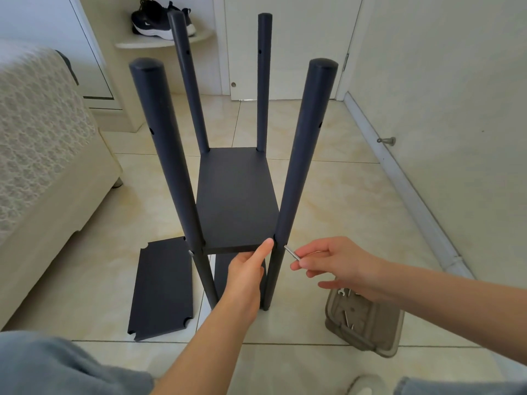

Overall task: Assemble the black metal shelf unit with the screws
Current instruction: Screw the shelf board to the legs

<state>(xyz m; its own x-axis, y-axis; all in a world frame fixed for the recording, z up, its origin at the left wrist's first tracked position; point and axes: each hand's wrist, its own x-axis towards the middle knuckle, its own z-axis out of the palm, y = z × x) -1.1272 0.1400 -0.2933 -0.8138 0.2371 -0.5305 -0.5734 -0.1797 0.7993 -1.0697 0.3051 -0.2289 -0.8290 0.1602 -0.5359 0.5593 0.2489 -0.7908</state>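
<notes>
On the floor before me: the shelf unit stands upright on pale tiles, four dark posts rising around an upper board; a lower board shows beneath it, partly behind my wrist.
Left hand: grips the front edge of the upper board, thumb laid along that edge and reaching the near right post, fingers tucked underneath.
Right hand: pinches a silver screw between thumb and fingertips; its tip points at the near right post, just beside it and not touching.
Tray: grey plastic, on the tiles to my right, partly hidden under my right wrist.
Inside the tray: a few spare screws and a small wrench; I cannot tell what else my arm covers.
Loose board: lies flat on the tiles just left of the unit, its corners notched.
Around the room: a pale sofa on my left and a dark shoe on a corner ledge at the back.
</notes>
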